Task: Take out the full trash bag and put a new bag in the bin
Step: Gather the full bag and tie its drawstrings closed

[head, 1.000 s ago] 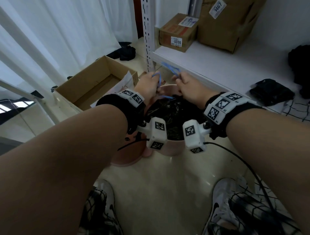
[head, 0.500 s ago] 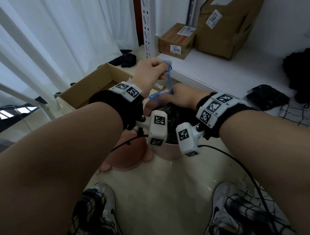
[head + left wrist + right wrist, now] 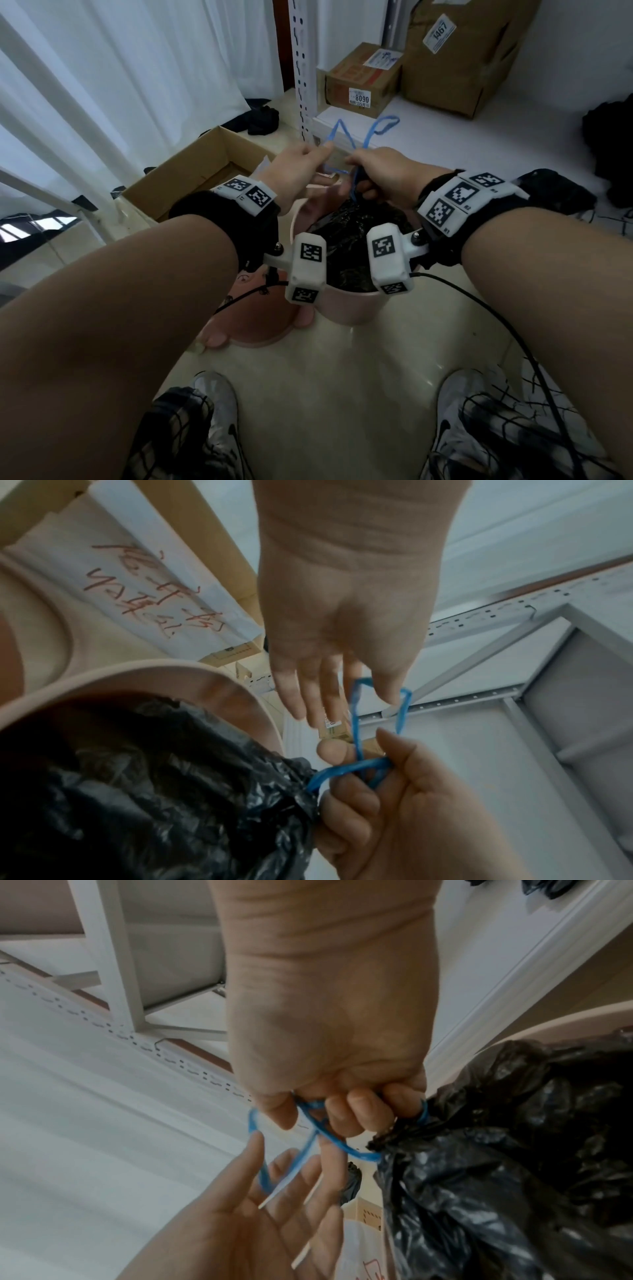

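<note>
A pink bin (image 3: 346, 303) stands on the floor with a full black trash bag (image 3: 346, 240) in it, its neck gathered. Blue drawstring (image 3: 383, 124) loops rise above both hands. My right hand (image 3: 363, 171) grips the drawstring (image 3: 337, 1144) at the neck of the bag (image 3: 514, 1150), fingers curled round it. My left hand (image 3: 342, 702) is just left of it with straight, spread fingers. A loop of the drawstring (image 3: 402, 710) is hooked over its thumb and fingers. The bin rim (image 3: 137, 674) curves round the bag (image 3: 154, 791).
The bin's pink lid (image 3: 253, 322) lies on the floor at its left. An open cardboard box (image 3: 205, 171) sits behind it. A white shelf upright (image 3: 305, 68) and low shelf board (image 3: 445, 144) with cardboard boxes (image 3: 359, 78) stand right behind the bin. A cable (image 3: 496, 325) trails right.
My left hand has come down from its raised pull to the level of the right hand. Its fingers have spread out, and two drawstring loops now stand above the hands.
</note>
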A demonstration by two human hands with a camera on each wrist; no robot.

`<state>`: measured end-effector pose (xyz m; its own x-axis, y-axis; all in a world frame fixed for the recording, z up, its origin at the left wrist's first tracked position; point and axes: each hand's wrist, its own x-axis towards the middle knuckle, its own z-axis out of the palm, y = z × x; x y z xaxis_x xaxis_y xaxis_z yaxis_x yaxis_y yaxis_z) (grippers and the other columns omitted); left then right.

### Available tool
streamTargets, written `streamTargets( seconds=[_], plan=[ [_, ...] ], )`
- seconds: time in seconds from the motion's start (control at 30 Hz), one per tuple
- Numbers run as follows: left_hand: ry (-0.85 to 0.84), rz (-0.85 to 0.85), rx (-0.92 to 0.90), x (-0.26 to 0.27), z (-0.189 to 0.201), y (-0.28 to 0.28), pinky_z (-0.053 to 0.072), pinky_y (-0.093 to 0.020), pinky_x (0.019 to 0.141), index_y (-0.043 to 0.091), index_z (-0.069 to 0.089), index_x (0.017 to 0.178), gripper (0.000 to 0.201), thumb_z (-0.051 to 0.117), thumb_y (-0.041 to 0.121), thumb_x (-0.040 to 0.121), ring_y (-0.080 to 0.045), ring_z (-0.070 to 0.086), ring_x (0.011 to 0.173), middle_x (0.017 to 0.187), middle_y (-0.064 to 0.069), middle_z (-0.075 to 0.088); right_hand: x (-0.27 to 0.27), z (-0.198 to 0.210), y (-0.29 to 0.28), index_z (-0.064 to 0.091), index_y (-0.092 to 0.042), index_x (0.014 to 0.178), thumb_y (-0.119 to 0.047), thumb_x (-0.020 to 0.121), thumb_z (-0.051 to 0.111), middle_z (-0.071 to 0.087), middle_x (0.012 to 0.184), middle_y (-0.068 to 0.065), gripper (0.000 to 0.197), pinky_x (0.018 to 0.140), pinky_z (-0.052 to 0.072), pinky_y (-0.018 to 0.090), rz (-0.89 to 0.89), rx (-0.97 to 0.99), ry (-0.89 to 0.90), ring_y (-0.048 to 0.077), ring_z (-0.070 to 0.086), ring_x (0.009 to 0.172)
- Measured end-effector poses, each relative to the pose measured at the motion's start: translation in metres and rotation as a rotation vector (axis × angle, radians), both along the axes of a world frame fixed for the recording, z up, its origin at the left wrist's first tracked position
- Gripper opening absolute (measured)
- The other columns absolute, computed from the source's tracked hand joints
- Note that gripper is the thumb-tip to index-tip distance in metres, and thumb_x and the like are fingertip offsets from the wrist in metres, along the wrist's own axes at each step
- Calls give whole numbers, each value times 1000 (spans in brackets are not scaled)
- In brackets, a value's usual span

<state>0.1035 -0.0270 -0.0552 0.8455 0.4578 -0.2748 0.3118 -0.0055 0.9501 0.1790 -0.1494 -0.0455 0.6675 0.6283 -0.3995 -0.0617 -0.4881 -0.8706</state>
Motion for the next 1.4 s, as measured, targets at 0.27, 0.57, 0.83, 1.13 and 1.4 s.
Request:
streamTargets(
  seconds=[0.27,0.57,0.83,1.13,1.4],
  plan=[
    [-266,257,-318,5,4,3,56,-28,74,10,46,71,38,34,28,102,-17,65,71,74,-7,62,7,-9,-13,61,-9,72,-34,101,34,50,62,6,48,56,38,22,58,29,-129,15,46,53],
    [-13,221,200,0,-8,20,34,-21,47,19,42,78,22,38,31,97,-13,36,53,66,-1,40,11,-2,-27,57,-19,77,-31,102,33,63,71,1,37,44,37,15,142,-130,-222,8,44,47],
    [146,-264,684,-7,-11,3,35,-29,61,19,56,63,51,47,63,85,-10,47,55,58,-2,46,-1,-5,-13,51,-9,78,-28,103,30,62,69,11,38,42,48,17,-92,71,126,12,53,47],
    [-281,309,293,-2,3,10,37,-22,55,19,41,67,37,35,32,101,-4,42,45,78,-7,68,-2,-14,-16,52,-3,79,-22,103,31,61,74,16,37,48,55,19,-58,104,149,9,63,43],
    [187,-213,1091,-12,6,12,38,-28,74,18,65,107,28,45,35,96,-26,58,92,100,-10,65,1,-5,-13,57,1,81,-22,104,30,60,77,15,42,53,58,21,-170,235,264,19,61,66]
  ],
)
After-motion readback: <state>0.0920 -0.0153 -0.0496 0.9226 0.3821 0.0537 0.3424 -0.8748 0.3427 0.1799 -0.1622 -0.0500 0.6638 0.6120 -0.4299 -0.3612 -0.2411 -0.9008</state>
